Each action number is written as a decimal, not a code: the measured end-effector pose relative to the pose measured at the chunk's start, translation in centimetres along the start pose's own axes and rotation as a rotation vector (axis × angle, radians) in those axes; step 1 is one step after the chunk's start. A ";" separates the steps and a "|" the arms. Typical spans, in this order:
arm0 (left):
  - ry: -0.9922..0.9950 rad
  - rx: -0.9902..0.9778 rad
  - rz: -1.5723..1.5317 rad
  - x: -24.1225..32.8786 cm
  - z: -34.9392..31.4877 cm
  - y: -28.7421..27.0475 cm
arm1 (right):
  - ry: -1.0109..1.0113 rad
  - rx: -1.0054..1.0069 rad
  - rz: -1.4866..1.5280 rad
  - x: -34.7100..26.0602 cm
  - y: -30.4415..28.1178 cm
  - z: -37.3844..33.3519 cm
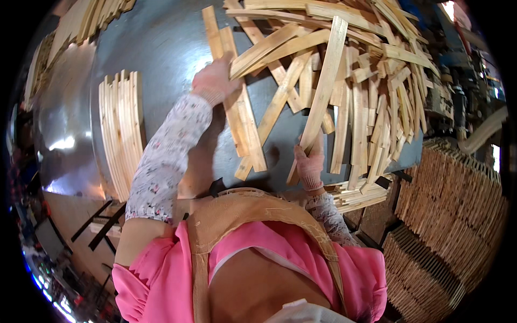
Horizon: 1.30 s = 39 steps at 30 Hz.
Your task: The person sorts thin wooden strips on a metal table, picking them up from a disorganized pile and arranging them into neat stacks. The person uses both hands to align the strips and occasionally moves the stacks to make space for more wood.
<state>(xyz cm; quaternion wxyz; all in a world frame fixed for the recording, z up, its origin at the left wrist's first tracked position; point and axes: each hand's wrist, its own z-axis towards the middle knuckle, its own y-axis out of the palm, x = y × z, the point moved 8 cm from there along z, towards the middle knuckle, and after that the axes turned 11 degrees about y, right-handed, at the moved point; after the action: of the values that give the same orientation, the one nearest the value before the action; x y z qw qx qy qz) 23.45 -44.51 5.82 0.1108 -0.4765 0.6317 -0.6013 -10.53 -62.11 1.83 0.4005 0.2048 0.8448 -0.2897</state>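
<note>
Both of my hands wear pink knit gloves. My left hand [214, 81] is closed over the middle of two overlapping wooden strips [242, 121] that slant across the metal table; its fingertips are slightly blurred. My right hand [310, 166], closer to the table's near edge, is closed around the lower end of a long pale wooden strip [327, 81]. That strip tilts up and away over a loose heap of wooden strips [371, 102]. Another slanting strip [283, 97] lies between my hands, partly under others.
A neat row of strips [119, 129] lies left on the metal table [167, 43]. More strips [86, 21] are stacked at the far left. Tall stacks of wood pieces [452, 210] stand beyond the table's right near corner. A lower bundle [358, 198] sits below the near edge.
</note>
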 end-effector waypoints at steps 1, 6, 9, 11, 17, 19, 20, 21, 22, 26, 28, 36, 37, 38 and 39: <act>-0.055 0.026 -0.076 -1.4 -3.3 -0.1 | -0.035 -0.015 -0.032 -0.5 0.6 -0.9; -0.326 0.040 -1.240 -13.7 -18.3 5.2 | -0.279 -0.115 -0.141 -6.5 7.9 -3.2; -0.546 0.224 -1.881 -15.3 -22.4 6.8 | -0.236 -0.099 -0.455 -8.6 14.7 -0.4; -0.572 0.302 -2.061 -16.7 -23.2 8.8 | -0.254 -0.081 -0.694 -9.2 18.7 1.2; -0.376 0.268 -2.078 -19.6 -22.2 9.9 | -0.047 -0.294 -0.747 -8.4 20.1 6.2; -0.473 0.399 -1.915 -21.7 -22.8 8.6 | -0.109 -0.233 -0.663 -10.3 20.3 4.9; -0.419 0.382 -1.949 -21.9 -22.0 8.3 | -0.227 -0.161 -0.672 -10.8 20.0 5.0; -0.385 0.382 -1.979 -22.8 -21.6 8.7 | -0.144 -0.214 -0.542 -11.2 21.1 3.8; -0.372 0.367 -1.998 -23.4 -22.1 9.2 | -0.037 -0.267 -0.403 -11.2 22.4 1.1; -0.290 0.432 -2.240 -21.9 -20.8 8.4 | -0.162 -0.195 -0.609 -11.7 30.2 -6.6; -0.451 0.374 -1.970 -23.0 -21.3 10.6 | -0.235 -0.253 -0.613 -9.5 34.4 -9.2; -0.259 0.314 -0.210 -21.1 -30.8 4.1 | -0.313 -0.384 -0.869 -1.9 41.6 -12.6; -0.157 0.371 -0.142 -20.5 -31.9 3.4 | -0.363 -0.443 -0.851 -1.6 42.9 -12.4; -0.152 0.360 -0.125 -21.0 -32.7 3.0 | -0.411 -0.500 -0.832 -1.3 43.8 -12.6; -0.154 0.345 -0.117 -21.3 -33.6 1.4 | -0.365 -0.574 -0.932 -2.2 44.5 -14.4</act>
<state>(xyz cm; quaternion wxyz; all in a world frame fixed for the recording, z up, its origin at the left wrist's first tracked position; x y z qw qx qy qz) 9.93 -7.16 3.83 0.2038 -0.5309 0.4802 -0.6678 8.48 -19.66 -3.59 0.4093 -0.3592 0.8079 -0.2254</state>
